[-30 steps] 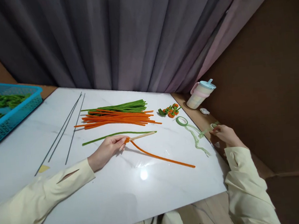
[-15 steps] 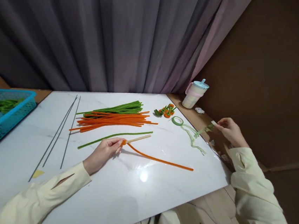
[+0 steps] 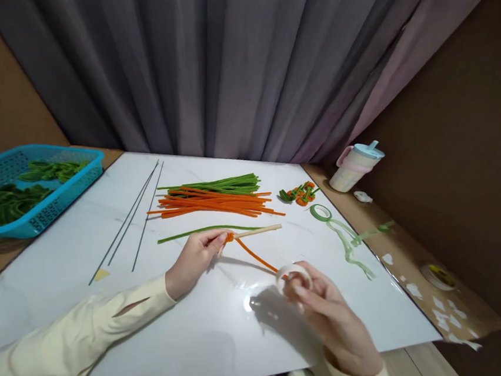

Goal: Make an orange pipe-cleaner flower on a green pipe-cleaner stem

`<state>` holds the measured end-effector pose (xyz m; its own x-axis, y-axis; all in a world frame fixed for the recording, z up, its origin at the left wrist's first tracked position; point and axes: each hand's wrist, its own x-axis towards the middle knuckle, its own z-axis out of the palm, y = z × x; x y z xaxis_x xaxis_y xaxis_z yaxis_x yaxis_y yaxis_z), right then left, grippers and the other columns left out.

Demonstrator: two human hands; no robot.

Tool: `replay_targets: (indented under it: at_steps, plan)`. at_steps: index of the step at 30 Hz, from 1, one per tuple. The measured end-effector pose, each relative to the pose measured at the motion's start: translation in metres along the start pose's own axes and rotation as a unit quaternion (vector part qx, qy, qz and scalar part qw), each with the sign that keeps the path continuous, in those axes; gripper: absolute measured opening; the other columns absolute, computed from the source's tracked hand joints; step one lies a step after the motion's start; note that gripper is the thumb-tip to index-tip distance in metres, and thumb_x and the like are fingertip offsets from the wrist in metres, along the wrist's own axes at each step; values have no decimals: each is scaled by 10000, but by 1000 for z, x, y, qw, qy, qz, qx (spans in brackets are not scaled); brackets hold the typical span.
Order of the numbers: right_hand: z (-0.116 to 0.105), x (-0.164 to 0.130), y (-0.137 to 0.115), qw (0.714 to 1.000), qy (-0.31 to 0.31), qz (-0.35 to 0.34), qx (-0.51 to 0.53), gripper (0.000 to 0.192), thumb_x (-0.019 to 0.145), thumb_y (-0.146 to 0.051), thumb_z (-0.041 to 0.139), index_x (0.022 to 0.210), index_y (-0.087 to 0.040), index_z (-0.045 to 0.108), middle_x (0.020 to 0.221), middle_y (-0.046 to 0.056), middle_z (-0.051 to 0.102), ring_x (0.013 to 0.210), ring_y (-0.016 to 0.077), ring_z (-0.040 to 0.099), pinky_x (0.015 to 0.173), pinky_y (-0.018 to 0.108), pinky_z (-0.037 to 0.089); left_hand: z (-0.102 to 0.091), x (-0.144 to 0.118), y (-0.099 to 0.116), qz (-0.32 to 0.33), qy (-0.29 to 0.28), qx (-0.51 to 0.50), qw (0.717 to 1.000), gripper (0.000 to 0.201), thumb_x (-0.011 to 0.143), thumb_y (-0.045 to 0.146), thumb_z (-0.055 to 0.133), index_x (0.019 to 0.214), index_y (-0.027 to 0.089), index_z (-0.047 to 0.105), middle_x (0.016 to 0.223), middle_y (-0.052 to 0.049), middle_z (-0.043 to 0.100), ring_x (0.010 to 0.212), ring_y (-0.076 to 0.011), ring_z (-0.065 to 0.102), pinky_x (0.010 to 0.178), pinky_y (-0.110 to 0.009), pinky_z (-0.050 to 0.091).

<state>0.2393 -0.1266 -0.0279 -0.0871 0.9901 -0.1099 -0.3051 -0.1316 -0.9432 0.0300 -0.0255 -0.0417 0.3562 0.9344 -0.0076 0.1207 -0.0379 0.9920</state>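
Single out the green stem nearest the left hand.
The lone green stem, lying just beyond the left hand; the other green stems lie bundled farther off, against the orange pile.

The left arm (image 3: 79, 340) stretches in from the lower left, the left hand (image 3: 193, 261) pinching between thumb and fingertips. The right hand (image 3: 333, 310) slants up and leftward from a bare wrist, its fingers curled.

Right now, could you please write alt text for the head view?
A person's left hand holds a thin stick with an orange stem wound around one end; the right hand holds a white roll. Beyond, green and orange stems lie on a white table.
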Motion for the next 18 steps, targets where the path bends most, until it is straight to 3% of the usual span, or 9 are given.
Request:
replay_targets:
  at_steps: [3,8,13,18]
  plan:
    - [25,12,10,1000,-28,4,-8,281,796,-419,623,669,-190,520,585,6,466,637,160,436,636,274,371,1,-6,11,43,14,34,998,327,834,425,481,739,139,607,549,30,405,502,-102,362,457,-217,302]
    - [39,12,12,987,67,-78,-125,285,830,-423,582,670,-203,497,719,16,506,713,170,464,646,269,365,2,-15,21,123,42,74,989,287,859,343,473,872,144,680,581,4,510,556,-121,441,515,-222,374]
    - [56,10,14,971,73,-197,-114,255,845,-279,556,632,-217,430,663,-3,466,620,156,451,583,276,361,4,-22,25,171,56,108,978,263,887,281,462,906,153,691,682,-22,625,588,-121,509,547,-218,410]
    - [74,23,18,979,119,-161,-47,334,801,-321,626,627,-221,360,629,-29,422,555,132,423,549,269,373,6,-28,29,227,58,123,964,225,891,223,467,922,167,683,790,-34,673,669,-128,577,609,-218,450]
